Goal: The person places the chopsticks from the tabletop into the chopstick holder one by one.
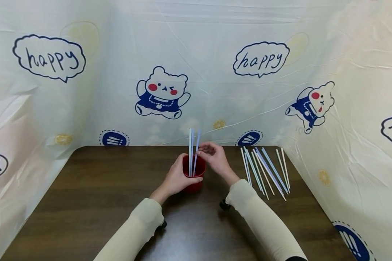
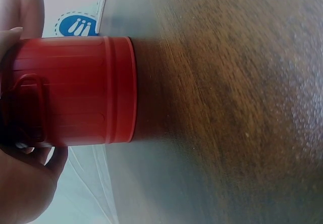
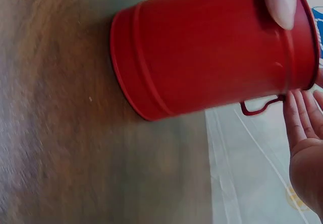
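Observation:
A small red metal bucket point(image 1: 193, 187) with a side handle stands upright on the table. My left hand point(image 1: 178, 177) grips it near the rim, the thumb across its near side. Two pale straws point(image 1: 191, 145) stand upright inside the bucket, close together. Over the right part of the rim, my right hand point(image 1: 213, 156) pinches a blue-violet straw point(image 1: 198, 136), whose lower end is inside the bucket. In the right wrist view, the bucket point(image 3: 212, 52) fills the top, and my right hand point(image 3: 308, 153) is beside its rim, the straw out of sight.
On the right of the brown table point(image 1: 111, 188) lie several loose straws point(image 1: 264, 170) in white, pale green, blue and violet, roughly side by side. A printed cloth point(image 1: 209, 87) with bears hangs behind the table and along its sides.

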Available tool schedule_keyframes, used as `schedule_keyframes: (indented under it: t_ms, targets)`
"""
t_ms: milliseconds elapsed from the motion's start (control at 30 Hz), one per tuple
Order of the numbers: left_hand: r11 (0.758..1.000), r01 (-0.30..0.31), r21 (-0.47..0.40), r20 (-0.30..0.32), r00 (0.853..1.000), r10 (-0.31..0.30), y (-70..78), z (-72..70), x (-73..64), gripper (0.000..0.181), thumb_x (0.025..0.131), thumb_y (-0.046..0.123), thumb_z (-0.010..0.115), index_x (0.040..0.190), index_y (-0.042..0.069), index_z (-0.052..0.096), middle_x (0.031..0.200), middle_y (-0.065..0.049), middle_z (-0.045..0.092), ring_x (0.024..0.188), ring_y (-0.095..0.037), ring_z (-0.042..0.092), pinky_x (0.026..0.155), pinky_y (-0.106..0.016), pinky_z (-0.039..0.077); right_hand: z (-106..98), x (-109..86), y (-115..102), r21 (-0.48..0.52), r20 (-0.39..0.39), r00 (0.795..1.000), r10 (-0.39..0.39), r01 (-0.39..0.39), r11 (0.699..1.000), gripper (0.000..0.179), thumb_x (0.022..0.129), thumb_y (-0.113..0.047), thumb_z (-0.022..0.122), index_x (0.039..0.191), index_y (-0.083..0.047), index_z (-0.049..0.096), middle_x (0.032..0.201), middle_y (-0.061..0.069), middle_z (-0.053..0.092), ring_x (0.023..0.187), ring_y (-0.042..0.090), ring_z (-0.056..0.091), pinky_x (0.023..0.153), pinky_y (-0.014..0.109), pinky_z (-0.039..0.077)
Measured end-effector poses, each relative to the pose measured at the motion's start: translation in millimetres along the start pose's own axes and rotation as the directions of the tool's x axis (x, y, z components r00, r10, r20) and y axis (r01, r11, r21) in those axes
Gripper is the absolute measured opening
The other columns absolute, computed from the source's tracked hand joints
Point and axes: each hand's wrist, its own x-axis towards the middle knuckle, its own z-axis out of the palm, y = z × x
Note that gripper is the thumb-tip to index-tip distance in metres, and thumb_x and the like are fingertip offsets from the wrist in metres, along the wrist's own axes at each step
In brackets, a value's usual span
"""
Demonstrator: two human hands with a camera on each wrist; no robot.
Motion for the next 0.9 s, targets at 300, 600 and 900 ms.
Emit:
schedule_keyframes:
  t_ms: [300, 600, 900]
  targets:
    - [1.000, 0.025, 0.001, -0.001, 1.000, -0.025, 0.3, -0.2, -1.0, 0.086, 0.076, 0.032, 0.092, 0.143, 0.021, 0.039, 0.135, 0.000, 0.054, 0.120, -0.022, 0.055, 0.100, -0.049, 0.054, -39.1, 9.3, -12.3, -0.219, 0.000, 1.000, 0.004, -0.003, 0.976, 0.027, 0.098, -0.015, 0.071, 0.123, -0.007, 0.066, 0.117, 0.014, 0.069, 0.107, 0.029, 0.065, 0.096, 0.046, 0.055]
    - [0.999, 0.039, 0.011, -0.008, 0.999, -0.039, -0.3, 0.2, -1.4, 0.085, 0.075, 0.031, 0.092, 0.141, 0.023, 0.040, 0.135, 0.001, 0.054, 0.121, -0.021, 0.054, 0.096, -0.047, 0.056, -88.3, 14.7, 0.7, -0.412, -0.012, 0.992, 0.126, -0.120, 0.903, 0.045, 0.099, -0.015, 0.068, 0.141, -0.005, 0.054, 0.137, 0.019, 0.057, 0.123, 0.042, 0.058, 0.099, 0.054, 0.051]
    - [0.999, 0.030, 0.012, -0.009, 1.000, -0.030, 0.3, 0.3, -1.9, 0.084, 0.074, 0.030, 0.093, 0.140, 0.023, 0.041, 0.135, 0.003, 0.054, 0.122, -0.020, 0.053, 0.092, -0.046, 0.058, -120.8, 8.4, 21.7, -0.584, 0.007, 0.975, 0.224, -0.178, 0.792, 0.050, 0.098, -0.012, 0.065, 0.143, 0.004, 0.048, 0.139, 0.031, 0.051, 0.124, 0.048, 0.055, 0.101, 0.058, 0.048]
